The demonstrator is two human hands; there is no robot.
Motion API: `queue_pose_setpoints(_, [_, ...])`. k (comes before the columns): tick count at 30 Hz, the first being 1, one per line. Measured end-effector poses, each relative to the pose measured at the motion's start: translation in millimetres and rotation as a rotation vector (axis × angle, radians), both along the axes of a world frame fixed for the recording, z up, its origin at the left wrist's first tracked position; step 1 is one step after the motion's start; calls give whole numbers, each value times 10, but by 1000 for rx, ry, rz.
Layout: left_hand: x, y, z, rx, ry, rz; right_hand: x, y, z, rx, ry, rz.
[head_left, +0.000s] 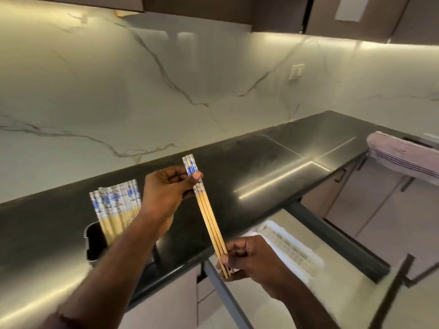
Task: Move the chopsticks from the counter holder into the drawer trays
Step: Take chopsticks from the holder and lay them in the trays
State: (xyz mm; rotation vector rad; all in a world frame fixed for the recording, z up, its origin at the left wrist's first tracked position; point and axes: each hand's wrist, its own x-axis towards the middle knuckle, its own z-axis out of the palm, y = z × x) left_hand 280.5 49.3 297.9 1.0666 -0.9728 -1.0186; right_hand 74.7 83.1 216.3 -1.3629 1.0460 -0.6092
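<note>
A small bunch of bamboo chopsticks (210, 219) with blue-and-white tops hangs slanted above the counter's front edge. My left hand (164, 198) pinches their patterned top ends, and my right hand (249, 257) grips their thin lower tips. Several more chopsticks (116, 205) of the same kind stand upright in a dark metal holder (93, 243) on the counter, just left of my left forearm. Below and right of my hands an open drawer (351, 248) holds a pale ribbed tray (292, 250).
The black counter (261, 167) runs along a white marble backsplash and turns a corner at the right. A striped towel (403, 155) hangs over the counter's right end. The drawer's dark front and handle (392, 286) jut toward me. Closed cabinet doors sit below.
</note>
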Motion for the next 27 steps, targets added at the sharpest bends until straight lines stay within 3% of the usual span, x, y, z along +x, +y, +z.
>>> queue_pose_setpoints(7, [-1181,-3,-655,152,34,-82,-1180,124,-277,204,56,-153])
queue_pose_setpoints(19, [-2172,-265,-2107,530,55,-113,-2115,-176,-1076,304,487,-243])
queue_pose_setpoints(27, [-2178,-800,-2852,695,-241,-69,-1987,-702,-1551,338,719,-285])
